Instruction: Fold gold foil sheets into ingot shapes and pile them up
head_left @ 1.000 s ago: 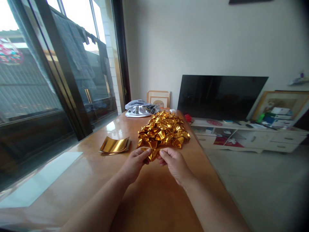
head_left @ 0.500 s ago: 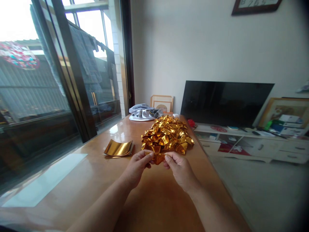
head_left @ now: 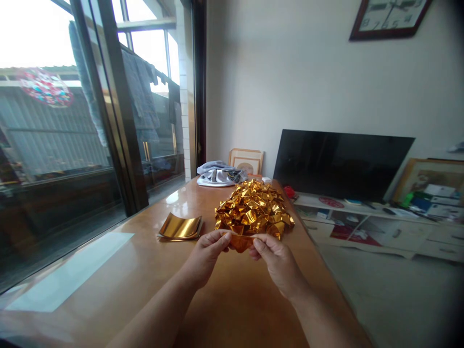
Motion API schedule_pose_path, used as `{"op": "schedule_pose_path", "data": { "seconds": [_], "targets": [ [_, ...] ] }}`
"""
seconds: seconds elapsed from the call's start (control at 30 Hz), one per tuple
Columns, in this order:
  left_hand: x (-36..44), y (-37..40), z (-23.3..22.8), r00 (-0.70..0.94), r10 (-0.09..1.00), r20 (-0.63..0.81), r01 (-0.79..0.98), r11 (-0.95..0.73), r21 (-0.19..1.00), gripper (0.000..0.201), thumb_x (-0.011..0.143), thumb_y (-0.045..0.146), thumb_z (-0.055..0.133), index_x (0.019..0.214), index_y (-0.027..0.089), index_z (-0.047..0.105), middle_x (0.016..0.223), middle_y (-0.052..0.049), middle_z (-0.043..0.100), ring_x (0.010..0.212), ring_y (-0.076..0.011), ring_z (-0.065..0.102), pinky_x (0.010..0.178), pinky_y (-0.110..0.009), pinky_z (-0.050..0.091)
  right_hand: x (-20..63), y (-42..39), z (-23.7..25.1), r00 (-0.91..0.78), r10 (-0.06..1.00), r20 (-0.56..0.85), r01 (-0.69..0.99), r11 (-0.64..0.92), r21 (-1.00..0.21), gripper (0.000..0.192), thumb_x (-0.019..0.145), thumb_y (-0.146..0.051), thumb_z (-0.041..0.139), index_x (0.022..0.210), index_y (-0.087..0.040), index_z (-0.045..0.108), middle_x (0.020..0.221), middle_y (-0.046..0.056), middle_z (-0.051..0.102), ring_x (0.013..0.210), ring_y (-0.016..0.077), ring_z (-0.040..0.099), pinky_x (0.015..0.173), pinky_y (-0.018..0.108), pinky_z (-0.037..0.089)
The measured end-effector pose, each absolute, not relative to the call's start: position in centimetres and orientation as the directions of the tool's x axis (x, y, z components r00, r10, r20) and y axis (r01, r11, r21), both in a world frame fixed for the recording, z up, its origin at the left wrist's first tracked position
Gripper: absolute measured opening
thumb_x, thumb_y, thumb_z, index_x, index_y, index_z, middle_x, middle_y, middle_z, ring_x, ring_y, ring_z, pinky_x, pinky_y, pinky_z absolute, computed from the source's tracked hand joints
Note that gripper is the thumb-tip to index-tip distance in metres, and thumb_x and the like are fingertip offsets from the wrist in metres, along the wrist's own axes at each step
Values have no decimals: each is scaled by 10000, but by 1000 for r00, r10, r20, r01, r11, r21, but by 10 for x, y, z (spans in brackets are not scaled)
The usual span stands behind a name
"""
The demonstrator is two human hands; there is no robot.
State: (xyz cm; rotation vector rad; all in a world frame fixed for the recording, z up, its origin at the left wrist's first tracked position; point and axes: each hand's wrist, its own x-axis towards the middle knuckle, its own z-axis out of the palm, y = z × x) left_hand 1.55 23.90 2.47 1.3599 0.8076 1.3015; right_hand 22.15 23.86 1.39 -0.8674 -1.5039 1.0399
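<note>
We're pinching one gold foil piece point(head_left: 241, 240) between both hands: the left hand point(head_left: 207, 253) is gripping its left end with thumb and fingers, the right hand point(head_left: 276, 259) is nipping its right end. It's hovering just above the table point(head_left: 152, 270), right at the near edge of one heap point(head_left: 253, 212) of folded foil. One stack of flat gold sheets point(head_left: 180, 227) is lying to the left. One grey cloth point(head_left: 219, 174) is sitting at the far end.
</note>
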Motion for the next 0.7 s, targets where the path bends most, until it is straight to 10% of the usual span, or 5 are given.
{"op": "schedule_pose_path", "data": {
  "seconds": [0.4, 0.7],
  "targets": [
    [13, 247, 17, 236, 963, 130, -156, -94, 983, 251, 873, 383, 670, 998, 170, 715, 887, -72, 707, 806, -174, 603, 732, -278, 405, 227, 246, 8, -180, 919, 350, 135, 375, -917, 338, 943, -499, 544, 996, -206, 704, 798, 33, 674, 744, 192, 618, 713, 314, 490],
    [19, 234, 25, 364, 871, 329, 61, -375, 925, 288, 898, 403, 645, 1019, 156, 729, 1014, -121, 723, 985, -246, 658, 904, -358, 482, 230, 236, 25, -332, 787, 520, 304, 611, -731, 262, 985, -374, 499, 960, -224, 712, 840, 27, 675, 802, 180, 617, 733, 278, 461]
  ]
}}
